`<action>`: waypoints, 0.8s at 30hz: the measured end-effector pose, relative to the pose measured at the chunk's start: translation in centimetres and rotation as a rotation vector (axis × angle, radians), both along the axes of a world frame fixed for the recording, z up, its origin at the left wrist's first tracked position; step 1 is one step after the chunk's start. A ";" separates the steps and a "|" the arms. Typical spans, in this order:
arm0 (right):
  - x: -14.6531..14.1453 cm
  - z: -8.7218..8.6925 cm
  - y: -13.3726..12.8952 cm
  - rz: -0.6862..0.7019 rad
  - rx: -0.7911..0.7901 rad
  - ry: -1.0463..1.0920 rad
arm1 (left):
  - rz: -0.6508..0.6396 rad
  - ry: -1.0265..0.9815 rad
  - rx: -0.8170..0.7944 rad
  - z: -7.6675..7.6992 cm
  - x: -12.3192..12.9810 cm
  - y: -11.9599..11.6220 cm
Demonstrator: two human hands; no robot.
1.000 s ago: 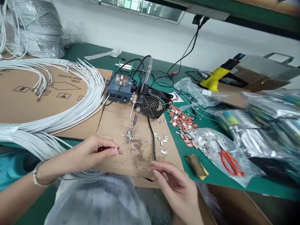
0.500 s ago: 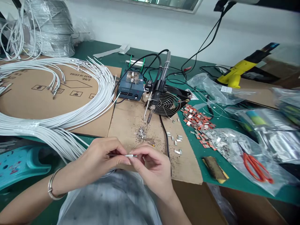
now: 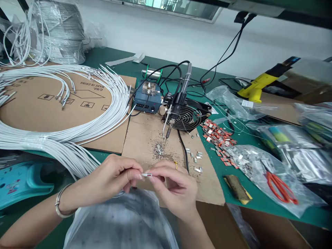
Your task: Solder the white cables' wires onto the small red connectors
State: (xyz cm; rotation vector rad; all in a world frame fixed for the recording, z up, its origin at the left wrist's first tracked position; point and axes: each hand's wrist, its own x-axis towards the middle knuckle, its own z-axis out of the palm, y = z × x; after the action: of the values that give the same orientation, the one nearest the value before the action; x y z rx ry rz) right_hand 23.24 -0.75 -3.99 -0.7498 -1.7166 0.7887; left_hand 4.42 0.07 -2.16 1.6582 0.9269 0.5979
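In front of my lap, my left hand [image 3: 114,177] pinches a white cable end [image 3: 145,175] between thumb and fingers. My right hand [image 3: 175,188] is closed on the same piece from the other side, thumb and index finger at its tip. A short dark and reddish bit shows at that tip, too small to make out. Beyond the hands, a pile of bright metal bits [image 3: 158,149] lies on a cardboard sheet [image 3: 141,135]. Over that pile points a soldering iron [image 3: 178,100], held in a stand.
White cables [image 3: 103,133] lie coiled at left. A blue soldering station [image 3: 147,100], solder spool [image 3: 155,74] and black fan [image 3: 188,119] stand behind. To the right are metal clips [image 3: 198,169], orange-red parts [image 3: 218,135], a worn sponge [image 3: 237,186] and red-handled cutters [image 3: 281,186].
The camera view has shifted slightly. Both hands stay pinched on the cable end; my left fingers have closed up nearer its tip, and my right hand sits slightly further right.
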 end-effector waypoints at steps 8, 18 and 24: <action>-0.6 0.6 -0.6 -0.030 -0.020 0.048 | -0.036 0.042 0.130 0.7 -0.1 -0.1; -0.3 -0.2 0.4 0.320 -0.806 0.452 | -0.043 0.173 0.509 0.8 0.2 -0.5; 0.4 0.6 -0.1 0.207 -0.571 0.271 | 0.096 0.196 0.536 0.8 0.6 -0.7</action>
State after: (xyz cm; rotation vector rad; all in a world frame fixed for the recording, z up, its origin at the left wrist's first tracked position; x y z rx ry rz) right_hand 23.63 -0.89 -3.39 -0.8008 -1.3417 1.4895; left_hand 4.98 -0.65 -1.36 2.1895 1.0510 0.8093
